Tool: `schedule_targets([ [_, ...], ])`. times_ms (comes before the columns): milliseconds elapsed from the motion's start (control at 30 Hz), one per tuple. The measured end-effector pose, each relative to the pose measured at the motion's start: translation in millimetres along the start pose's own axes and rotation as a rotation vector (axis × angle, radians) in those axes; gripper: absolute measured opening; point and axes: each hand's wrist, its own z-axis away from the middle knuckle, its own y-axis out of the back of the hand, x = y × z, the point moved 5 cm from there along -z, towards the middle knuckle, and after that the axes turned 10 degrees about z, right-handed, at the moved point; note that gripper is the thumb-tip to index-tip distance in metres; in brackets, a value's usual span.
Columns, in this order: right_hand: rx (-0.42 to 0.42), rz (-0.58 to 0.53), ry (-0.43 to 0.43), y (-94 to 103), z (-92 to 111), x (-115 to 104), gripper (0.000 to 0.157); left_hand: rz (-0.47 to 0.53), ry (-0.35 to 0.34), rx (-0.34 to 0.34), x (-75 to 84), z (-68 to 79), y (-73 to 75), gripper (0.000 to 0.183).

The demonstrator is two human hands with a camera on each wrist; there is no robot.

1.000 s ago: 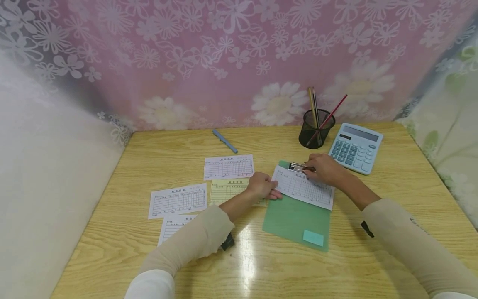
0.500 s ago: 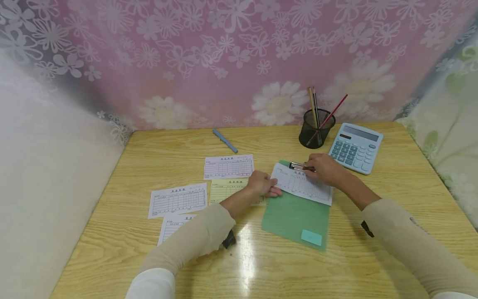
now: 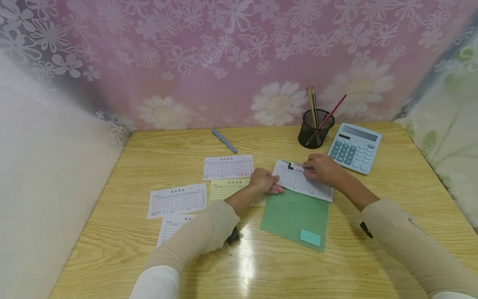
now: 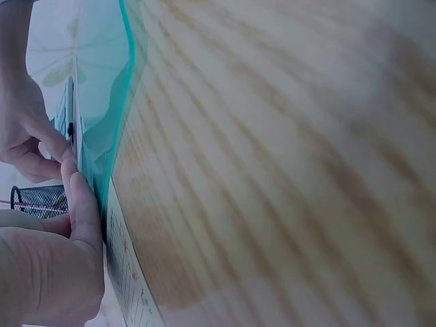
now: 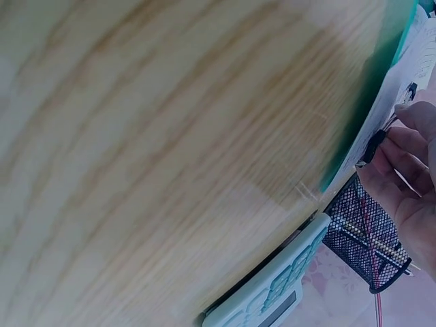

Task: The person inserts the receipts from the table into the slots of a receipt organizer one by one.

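A green clipboard (image 3: 287,218) lies right of the table's middle, with a pale blue label (image 3: 310,237) at its lower corner. Across its upper part is a white receipt form (image 3: 298,182), its top edge under the metal clip (image 3: 295,166). My left hand (image 3: 264,181) pinches the form's left edge at the side of the clipboard, thumb uppermost. My right hand (image 3: 324,168) grips the clip's lever, which shows black between thumb and fingers (image 5: 402,160) in the right wrist view. In the left wrist view, both hands meet close along the clipboard's edge.
Left of the clipboard lie a yellow receipt form (image 3: 224,192) and several white ones (image 3: 177,201). A blue pen (image 3: 224,141) lies behind them. At the back right stand a black mesh pencil cup (image 3: 313,133) and a light blue calculator (image 3: 354,147).
The receipt form has slid up the clipboard, and its top edge now passes under the clip. My left hand has moved slightly up with it; the right hand keeps its hold on the clip.
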Motion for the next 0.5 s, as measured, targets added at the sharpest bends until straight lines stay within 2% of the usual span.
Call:
schedule_targets([
  [167,-0.024,-0.004,-0.017,-2.8,-1.4,-0.3,0.022,-0.004,0.010,0.019,1.4,-1.3,-0.3,0.020],
  [500,-0.054,0.003,-0.046,-1.6,0.3,1.6,0.025,0.018,-0.023,0.012,1.8,-1.1,-1.8,0.019],
])
